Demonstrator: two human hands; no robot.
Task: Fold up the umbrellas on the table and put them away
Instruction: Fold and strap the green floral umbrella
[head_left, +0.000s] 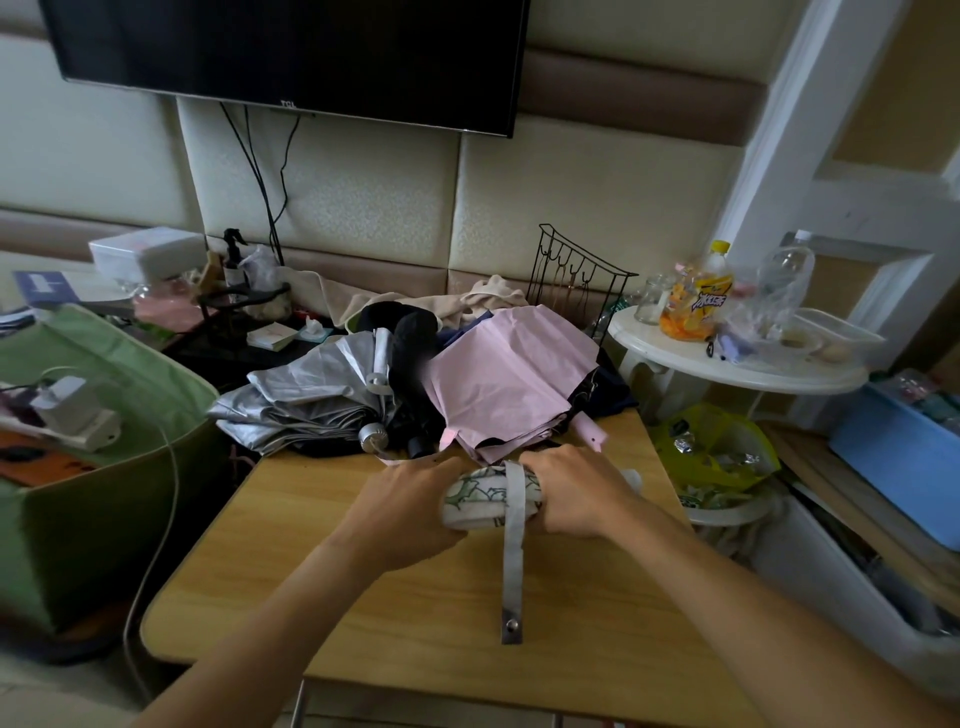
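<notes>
Bare wooden tabletop extends toward the near edge. Left hand and right hand grip the rolled white green-patterned umbrella at mid-table; its grey snap strap hangs loose. Beyond lie the collapsed pink umbrella and silver umbrella.

The television runs off the frame at twelve o'clock. Both hands cover the ends of the rolled patterned umbrella. The pink umbrella hides whatever lies beneath it. The yellow bottle's label is unreadable.
</notes>
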